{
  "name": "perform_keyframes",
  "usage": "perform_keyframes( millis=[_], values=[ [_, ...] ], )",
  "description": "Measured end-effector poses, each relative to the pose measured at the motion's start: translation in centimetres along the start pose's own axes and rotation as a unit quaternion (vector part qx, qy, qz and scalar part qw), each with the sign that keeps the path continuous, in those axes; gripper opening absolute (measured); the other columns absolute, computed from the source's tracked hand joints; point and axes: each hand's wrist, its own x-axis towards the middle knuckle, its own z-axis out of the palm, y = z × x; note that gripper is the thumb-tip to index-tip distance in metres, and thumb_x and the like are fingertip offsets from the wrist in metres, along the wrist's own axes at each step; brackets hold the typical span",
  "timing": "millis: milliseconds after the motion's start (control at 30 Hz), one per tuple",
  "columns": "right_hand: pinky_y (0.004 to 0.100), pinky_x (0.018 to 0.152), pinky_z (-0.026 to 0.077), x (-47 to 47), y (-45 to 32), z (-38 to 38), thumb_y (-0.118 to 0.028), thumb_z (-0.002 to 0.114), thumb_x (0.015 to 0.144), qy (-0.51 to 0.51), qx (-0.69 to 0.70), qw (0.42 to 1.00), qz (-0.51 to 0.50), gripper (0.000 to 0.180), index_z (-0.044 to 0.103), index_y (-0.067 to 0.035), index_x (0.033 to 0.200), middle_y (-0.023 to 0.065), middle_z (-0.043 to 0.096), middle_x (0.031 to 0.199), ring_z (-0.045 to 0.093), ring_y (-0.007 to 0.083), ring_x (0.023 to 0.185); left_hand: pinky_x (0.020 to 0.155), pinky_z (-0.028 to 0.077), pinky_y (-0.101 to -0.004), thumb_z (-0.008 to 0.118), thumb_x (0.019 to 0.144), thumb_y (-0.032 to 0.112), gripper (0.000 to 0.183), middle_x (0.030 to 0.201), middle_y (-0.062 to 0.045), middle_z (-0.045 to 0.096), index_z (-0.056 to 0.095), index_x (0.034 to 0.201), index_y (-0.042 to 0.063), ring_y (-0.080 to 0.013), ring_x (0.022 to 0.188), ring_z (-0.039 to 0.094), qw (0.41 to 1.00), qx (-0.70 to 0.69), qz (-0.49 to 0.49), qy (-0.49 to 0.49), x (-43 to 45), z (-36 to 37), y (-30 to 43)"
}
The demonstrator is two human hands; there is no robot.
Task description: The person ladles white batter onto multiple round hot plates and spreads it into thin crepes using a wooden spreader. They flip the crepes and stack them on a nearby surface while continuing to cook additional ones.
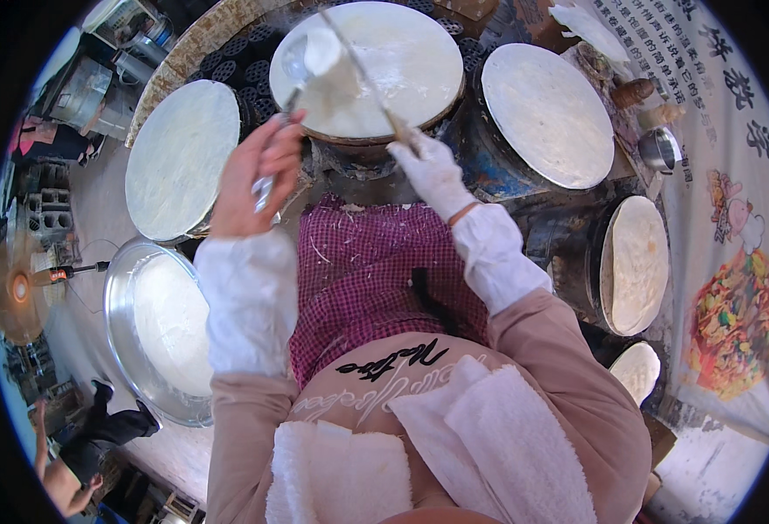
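A round griddle (410, 59) with pale, wet batter spread over it stands in front of me. My left hand (260, 170), bare, grips the handle of a metal ladle (294, 62); the ladle's bowl is over the griddle's left part, blurred, beside some white batter. My right hand (430, 167), in a white glove, holds a long thin stick (364, 75) that reaches across the griddle to its far edge. Thin pale flatbreads lie on the griddle at the left (181, 160) and on the one at the right (548, 114).
A large metal basin (119, 321) of white batter stands at lower left. Perforated coal briquettes (233, 62) lie behind the griddles. Farther right are a folded flatbread (640, 262), another pale round (636, 370) and a metal cup (659, 149). A person (83, 452) is at lower left.
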Motion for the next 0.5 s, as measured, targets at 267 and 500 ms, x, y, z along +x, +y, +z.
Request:
perform_keyframes(
  millis=[267, 500],
  values=[
    [0.0491, 0.087, 0.050, 1.8, -2.8, 1.9, -0.035, 0.055, 0.094, -0.072, -0.299, 0.952, 0.005, 0.039, 0.056, -0.011, 0.124, 0.0219, 0.068, 0.100, 0.064, 0.0422, 0.097, 0.045, 0.039, -0.0195, 0.044, 0.104, 0.012, 0.025, 0.076, -0.004, 0.048, 0.047, 0.119, -0.008, -0.0068, 0.053, 0.040, 0.998, 0.034, 0.017, 0.044, -0.7, 0.9, -1.3],
    [0.0459, 0.089, 0.052, -1.6, 0.1, -2.4, -0.028, 0.060, 0.094, 0.086, -0.181, 0.976, 0.087, 0.051, 0.049, -0.011, 0.140, 0.0258, 0.067, 0.106, 0.065, 0.0424, 0.098, 0.046, 0.040, -0.0197, 0.044, 0.103, 0.011, 0.026, 0.078, -0.005, 0.051, 0.047, 0.120, -0.008, -0.0079, 0.055, 0.044, 0.993, 0.039, 0.019, 0.108, -5.0, 1.9, 0.3]
  ],
)
